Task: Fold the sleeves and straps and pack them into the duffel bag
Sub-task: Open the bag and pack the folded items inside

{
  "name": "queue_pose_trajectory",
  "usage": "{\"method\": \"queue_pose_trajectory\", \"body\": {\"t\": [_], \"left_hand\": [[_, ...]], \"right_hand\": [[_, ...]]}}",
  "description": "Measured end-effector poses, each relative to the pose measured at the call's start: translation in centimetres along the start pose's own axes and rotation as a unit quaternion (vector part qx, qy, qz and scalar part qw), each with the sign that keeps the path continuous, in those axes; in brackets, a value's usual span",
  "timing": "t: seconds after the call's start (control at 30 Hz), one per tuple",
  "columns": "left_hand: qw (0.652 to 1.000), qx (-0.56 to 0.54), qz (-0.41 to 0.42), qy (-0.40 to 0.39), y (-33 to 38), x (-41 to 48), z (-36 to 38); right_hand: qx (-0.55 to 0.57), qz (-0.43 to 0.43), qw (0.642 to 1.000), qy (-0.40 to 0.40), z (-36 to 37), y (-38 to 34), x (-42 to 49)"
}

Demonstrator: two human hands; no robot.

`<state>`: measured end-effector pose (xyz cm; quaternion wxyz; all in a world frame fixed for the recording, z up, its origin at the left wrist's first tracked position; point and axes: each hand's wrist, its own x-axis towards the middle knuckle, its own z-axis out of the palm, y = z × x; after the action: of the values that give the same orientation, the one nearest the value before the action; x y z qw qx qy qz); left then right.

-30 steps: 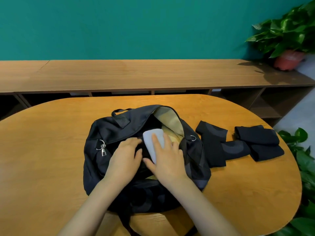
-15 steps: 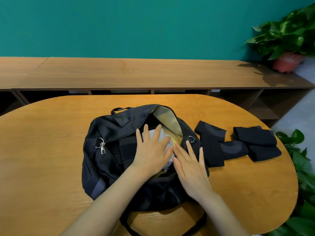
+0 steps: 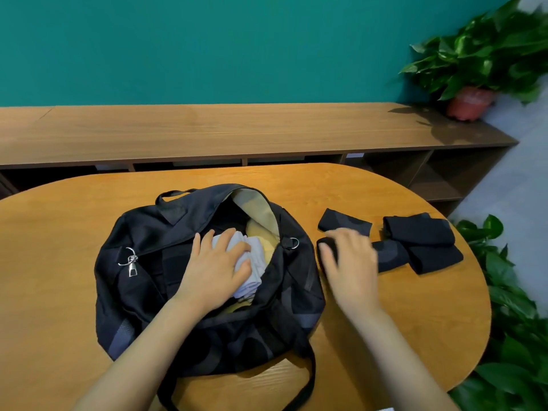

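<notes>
An open black duffel bag (image 3: 148, 232) lies in the middle of the round wooden table (image 3: 53, 277). Inside its mouth is a folded pale grey sleeve (image 3: 255, 262) on top of something yellow (image 3: 262, 232). My left hand (image 3: 218, 266) presses flat on that pale sleeve. My right hand (image 3: 351, 264), blurred by motion, is to the right of the bag with its fingers laid over a folded black sleeve (image 3: 388, 253). Another folded black piece (image 3: 345, 222) lies just behind it. Two rolled black pieces (image 3: 419, 231) (image 3: 436, 258) sit farther right.
The bag's shoulder strap (image 3: 308, 378) trails toward the near table edge. A long low wooden shelf unit (image 3: 207, 132) runs behind the table against a teal wall. A potted plant (image 3: 470, 103) stands at its right end. Leafy plants (image 3: 519, 321) crowd the table's right side.
My right hand left the bag and swung right onto the black sleeve. My left hand stayed on the pale sleeve, pushing it down into the bag.
</notes>
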<state>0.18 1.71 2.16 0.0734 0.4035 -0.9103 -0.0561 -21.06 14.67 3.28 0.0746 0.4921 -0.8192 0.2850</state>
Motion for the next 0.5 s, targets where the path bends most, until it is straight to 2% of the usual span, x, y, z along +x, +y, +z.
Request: {"method": "queue_pose_trajectory", "body": {"t": [0.07, 0.13, 0.2, 0.3, 0.4, 0.5], "left_hand": [[1.000, -0.003, -0.002, 0.004, 0.0, 0.0, 0.2], [1.000, -0.006, -0.003, 0.007, 0.1, 0.0, 0.2], [1.000, -0.011, -0.003, 0.013, 0.1, -0.1, 0.3], [1.000, -0.020, -0.001, 0.016, 0.0, 0.0, 0.3], [1.000, -0.025, 0.002, 0.016, -0.2, 0.1, 0.3], [0.999, -0.031, 0.004, 0.015, -0.4, 0.0, 0.2]], "right_hand": [[-0.111, 0.099, 0.988, -0.051, -1.0, 2.3, 1.2], [-0.189, 0.138, 0.962, -0.143, -0.8, 3.3, 1.7], [-0.198, 0.114, 0.955, -0.192, 0.1, 3.3, 1.6], [-0.164, 0.061, 0.963, -0.205, 1.6, 3.2, 1.3], [-0.134, 0.072, 0.966, -0.208, 2.0, 2.9, 1.7], [-0.180, 0.108, 0.950, -0.232, 2.3, 2.4, 2.0]]}}
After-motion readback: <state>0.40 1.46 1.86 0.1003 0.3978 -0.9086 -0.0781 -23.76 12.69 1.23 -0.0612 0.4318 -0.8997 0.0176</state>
